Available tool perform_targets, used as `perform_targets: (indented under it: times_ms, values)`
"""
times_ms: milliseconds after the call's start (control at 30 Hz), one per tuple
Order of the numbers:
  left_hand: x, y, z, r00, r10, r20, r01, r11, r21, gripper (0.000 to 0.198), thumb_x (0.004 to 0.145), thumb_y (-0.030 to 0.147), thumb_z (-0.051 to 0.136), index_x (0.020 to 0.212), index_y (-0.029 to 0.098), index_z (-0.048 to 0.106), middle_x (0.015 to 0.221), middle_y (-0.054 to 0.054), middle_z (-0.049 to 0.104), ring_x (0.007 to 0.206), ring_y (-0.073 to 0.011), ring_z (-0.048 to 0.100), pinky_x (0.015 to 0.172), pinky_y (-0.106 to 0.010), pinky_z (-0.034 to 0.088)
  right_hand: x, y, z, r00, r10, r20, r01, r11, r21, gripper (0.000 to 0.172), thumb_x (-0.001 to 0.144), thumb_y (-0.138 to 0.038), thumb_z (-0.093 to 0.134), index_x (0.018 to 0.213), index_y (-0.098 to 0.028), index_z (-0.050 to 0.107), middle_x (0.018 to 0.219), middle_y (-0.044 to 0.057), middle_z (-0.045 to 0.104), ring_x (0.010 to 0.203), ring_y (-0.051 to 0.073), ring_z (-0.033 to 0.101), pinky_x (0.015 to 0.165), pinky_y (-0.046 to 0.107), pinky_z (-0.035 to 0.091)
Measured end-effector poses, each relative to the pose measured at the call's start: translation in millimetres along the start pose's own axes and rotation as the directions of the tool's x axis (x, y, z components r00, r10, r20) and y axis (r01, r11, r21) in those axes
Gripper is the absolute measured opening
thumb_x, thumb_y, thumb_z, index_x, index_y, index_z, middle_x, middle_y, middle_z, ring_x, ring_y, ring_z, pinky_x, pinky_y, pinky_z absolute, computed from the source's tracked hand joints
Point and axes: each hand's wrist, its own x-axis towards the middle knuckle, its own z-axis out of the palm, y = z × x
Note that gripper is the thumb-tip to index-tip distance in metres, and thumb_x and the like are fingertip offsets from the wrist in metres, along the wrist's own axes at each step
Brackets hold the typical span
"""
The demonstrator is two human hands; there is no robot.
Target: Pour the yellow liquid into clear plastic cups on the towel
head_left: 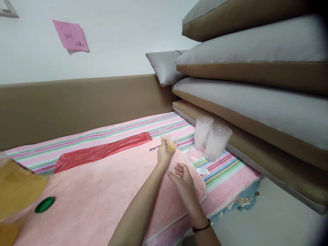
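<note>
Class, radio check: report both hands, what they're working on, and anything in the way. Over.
Left hand at clear cup with yellowish contents, exact hold unclear. Right hand open, holding nothing, over pink mat. Stacked cups stand right, apart from both hands.

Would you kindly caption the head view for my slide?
Left hand at a clear cup, empty right hand over pink mat.

The scene is covered by one view, taken from head height on the near side of the pink mat (pixel 97 194). The camera is faced forward and down, over the mat and past the far edge of the striped sheet (pixel 228 177) to the wall (pixel 118 41). The left hand (pixel 164 155) and right hand (pixel 183 181) are seen from behind and above, fairly near. The stacked cushions (pixel 251 75) are cut off at the right of the frame.
</note>
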Motion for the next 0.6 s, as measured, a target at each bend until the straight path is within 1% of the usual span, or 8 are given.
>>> perform_targets:
  times_ms: [333, 433, 600]
  values:
    - [-0.5, -0.8, -1.6, 1.000, -0.014, 0.007, 0.014, 1.000, -0.003, 0.054, 0.067, 0.014, 0.075, 0.112, 0.022, 0.047, 0.106, -0.009, 0.073, 0.097, -0.0227, 0.070, 0.079, -0.030, 0.049, 1.2, 4.1, 0.7, 1.000, -0.012, -0.004, 0.012, 1.000, 0.000, 0.058, 0.057, -0.038, 0.073, 0.109, -0.019, 0.056, 0.106, 0.012, 0.067, 0.098, 0.029, 0.066, 0.082, 0.038, 0.053]
    - [-1.9, -0.8, -1.2, 1.000, -0.011, 0.005, 0.011, 1.000, -0.004, 0.053, 0.068, 0.015, 0.075, 0.113, 0.021, 0.047, 0.106, -0.009, 0.073, 0.096, -0.0221, 0.070, 0.078, -0.029, 0.049, 0.0, 3.9, 0.5, 1.000, -0.022, -0.008, 0.022, 1.000, -0.002, 0.054, 0.058, -0.037, 0.075, 0.107, -0.021, 0.057, 0.104, 0.009, 0.068, 0.098, 0.027, 0.066, 0.081, 0.037, 0.053]
    - [-3.2, -0.9, 0.7, 1.000, -0.003, -0.004, 0.003, 1.000, -0.004, 0.052, 0.068, 0.016, 0.075, 0.111, 0.021, 0.046, 0.106, -0.009, 0.073, 0.095, -0.0228, 0.070, 0.076, -0.029, 0.049, -1.6, 3.2, 0.0, 0.999, -0.039, -0.009, 0.039, 0.999, -0.003, 0.054, 0.059, -0.037, 0.076, 0.108, -0.020, 0.057, 0.104, 0.009, 0.068, 0.097, 0.027, 0.066, 0.082, 0.037, 0.052]
